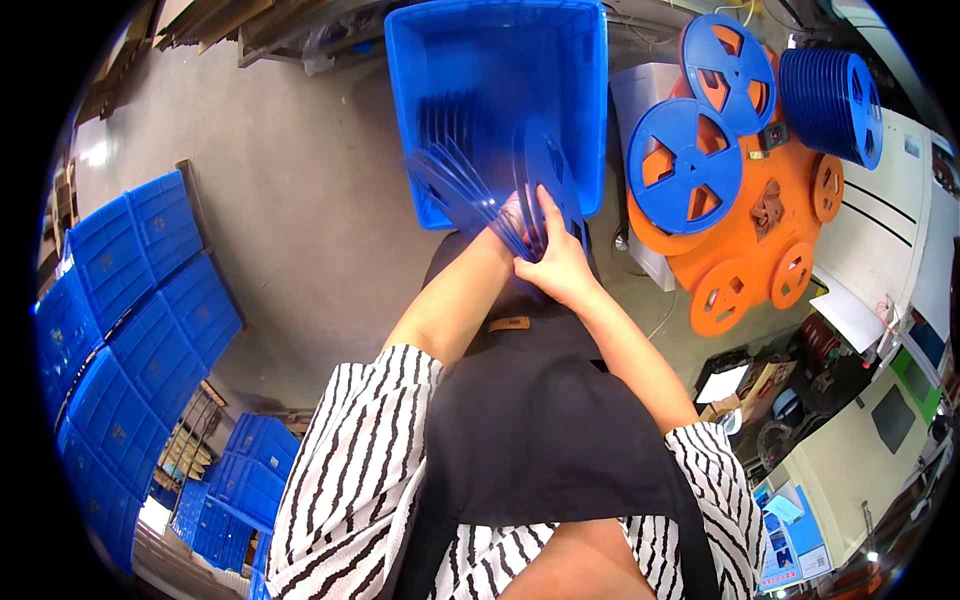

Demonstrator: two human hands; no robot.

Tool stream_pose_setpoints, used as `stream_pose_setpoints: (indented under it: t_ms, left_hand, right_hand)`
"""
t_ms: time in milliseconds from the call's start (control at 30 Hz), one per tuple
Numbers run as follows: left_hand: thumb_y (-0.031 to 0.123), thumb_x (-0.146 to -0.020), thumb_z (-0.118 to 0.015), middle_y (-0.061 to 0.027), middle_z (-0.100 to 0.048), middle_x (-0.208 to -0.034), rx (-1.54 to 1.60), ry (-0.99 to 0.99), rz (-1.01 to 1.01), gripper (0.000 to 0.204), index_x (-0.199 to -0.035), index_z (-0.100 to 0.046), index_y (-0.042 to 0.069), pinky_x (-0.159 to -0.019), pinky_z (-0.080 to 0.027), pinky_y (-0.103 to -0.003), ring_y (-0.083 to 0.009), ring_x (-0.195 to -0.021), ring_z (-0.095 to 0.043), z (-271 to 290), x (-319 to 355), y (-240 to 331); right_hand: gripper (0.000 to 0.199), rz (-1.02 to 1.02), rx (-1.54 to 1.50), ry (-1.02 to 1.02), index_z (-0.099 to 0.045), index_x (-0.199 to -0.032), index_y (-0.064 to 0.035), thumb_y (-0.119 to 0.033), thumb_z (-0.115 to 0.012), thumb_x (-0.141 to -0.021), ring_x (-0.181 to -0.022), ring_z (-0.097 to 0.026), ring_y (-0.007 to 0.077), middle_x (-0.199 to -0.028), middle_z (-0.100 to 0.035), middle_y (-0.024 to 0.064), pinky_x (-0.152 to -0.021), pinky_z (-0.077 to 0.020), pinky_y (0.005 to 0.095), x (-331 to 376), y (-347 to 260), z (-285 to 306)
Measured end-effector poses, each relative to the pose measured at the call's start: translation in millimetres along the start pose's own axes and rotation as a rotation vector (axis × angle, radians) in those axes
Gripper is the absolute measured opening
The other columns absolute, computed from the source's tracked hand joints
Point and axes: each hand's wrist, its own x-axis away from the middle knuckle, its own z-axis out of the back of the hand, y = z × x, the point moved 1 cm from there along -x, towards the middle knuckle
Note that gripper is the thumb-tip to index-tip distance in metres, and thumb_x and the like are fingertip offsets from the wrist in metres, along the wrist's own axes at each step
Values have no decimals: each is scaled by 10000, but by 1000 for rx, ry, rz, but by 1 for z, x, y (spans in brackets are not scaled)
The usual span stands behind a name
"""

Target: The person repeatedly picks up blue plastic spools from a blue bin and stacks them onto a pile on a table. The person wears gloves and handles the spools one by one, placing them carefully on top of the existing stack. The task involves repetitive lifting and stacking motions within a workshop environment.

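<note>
Several thin blue plastic reels [450,182] are gripped in front of my body, fanned out on edge over the near side of a big blue bin [597,90]. My left hand [511,213] is closed among them, its fingers mostly hidden by the reels. On the right side of the bunch, my right hand [560,265] is closed on the reels' near edges, thumb toward the left and a finger reaching forward. More dark blue reels [447,118] stand on edge in a row inside the bin.
To the right, an orange turntable [740,235] carries two large blue reels [687,165] and smaller orange discs [722,298]. A blue reel stack [830,105] lies on its side beyond. Stacked blue crates [150,320] stand left on the grey floor [290,190].
</note>
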Motion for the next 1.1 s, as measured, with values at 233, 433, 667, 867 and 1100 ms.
stream_pose_setpoints:
  t_ms: [233,433,667,867,1100]
  left_hand:
    - [287,-1000,-496,-68,-638,-1150,-19,-81,117,386,-1307,-530,55,-937,-485,-336,-163,-1068,-611,-26,31,20]
    - [470,-993,-480,-96,-448,-1436,-458,34,-212,646,-1468,-357,50,-1120,-289,-356,-194,-1331,-407,-30,67,49]
    - [540,-954,-512,-185,-377,-1477,-765,164,-358,767,-1498,-283,50,-1131,-259,-342,-264,-1403,-312,8,-2,55]
    - [518,-945,-541,-184,-448,-1423,-702,291,-382,715,-1463,-363,59,-1103,-309,-346,-281,-1348,-403,127,-79,56]
    - [336,-961,-522,-192,-498,-1388,-1052,670,-352,530,-1397,-445,46,-1076,-365,-387,-339,-1321,-435,213,-120,63]
  right_hand:
    - [833,-53,-596,186,-289,-1480,-30,40,-602,-711,-866,-613,142,-977,-631,71,-772,-486,254,-21,24,38]
    - [695,-35,-840,135,-382,-1376,-24,36,-664,-744,-897,-584,128,-997,-589,44,-859,-486,282,-59,5,48]
    - [551,-48,-820,178,-407,-1353,-51,-75,-655,-861,-1142,-550,211,-1224,-568,82,-1004,-430,357,-129,19,20]
    - [483,-151,-758,172,-381,-1363,-30,-87,-584,-928,-1177,-495,179,-1272,-521,85,-1029,-384,322,-226,77,-30]
    - [583,-303,-553,64,-330,-1434,0,-165,-594,-940,-1300,-431,242,-1404,-455,157,-1089,-329,344,-331,177,-90]
